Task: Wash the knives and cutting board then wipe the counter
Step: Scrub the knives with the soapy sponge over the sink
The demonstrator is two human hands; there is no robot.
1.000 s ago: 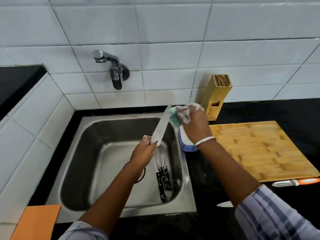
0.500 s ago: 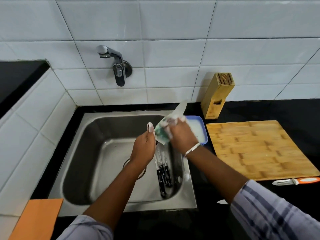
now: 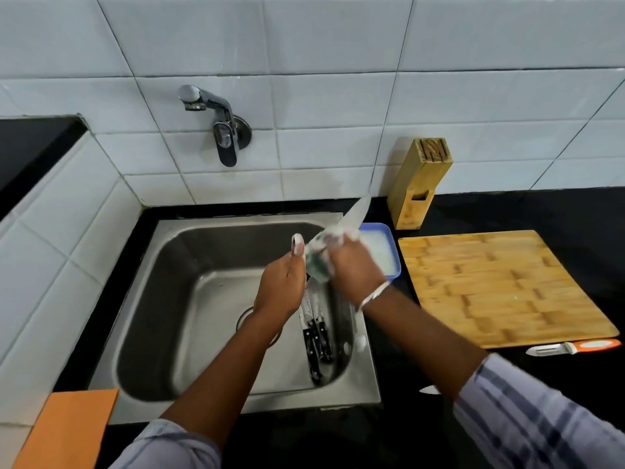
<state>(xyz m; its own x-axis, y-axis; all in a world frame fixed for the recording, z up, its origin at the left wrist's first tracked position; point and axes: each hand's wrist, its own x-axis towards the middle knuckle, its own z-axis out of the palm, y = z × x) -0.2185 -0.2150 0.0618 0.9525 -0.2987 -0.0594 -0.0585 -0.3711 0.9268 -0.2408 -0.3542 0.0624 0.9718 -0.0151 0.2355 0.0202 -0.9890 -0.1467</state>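
A black worktop [image 3: 527, 211] ran beneath a wall of white tiles [image 3: 338, 79], with a steel sink [image 3: 152, 316] let into its left end and a chrome tap [image 3: 216, 123] fixed to the tiles above the sink's back rim. Over the sink's right side, the left hand [image 3: 282, 286] had its fingers curled round the handle of a knife [image 3: 356, 213], thumb raised and foamy; the handle itself was hidden. The blade slanted up toward the back edge. The right hand [image 3: 355, 265] had its fingers wrapped round a soapy green sponge [image 3: 318, 265] clamped on the lower blade. Several black-handled knives [image 3: 316, 336] lay in the basin by its right wall. A blue tray [image 3: 392, 252] of white suds sat at the sink's back right corner, a wooden knife block [image 3: 417, 184] against the wall behind it. The cutting board [image 3: 500, 289] lay flat on the worktop right of the sink, an orange-handled peeler [image 3: 575, 346] just beside its front edge. An orange cloth [image 3: 67, 431] lay at the front left corner.
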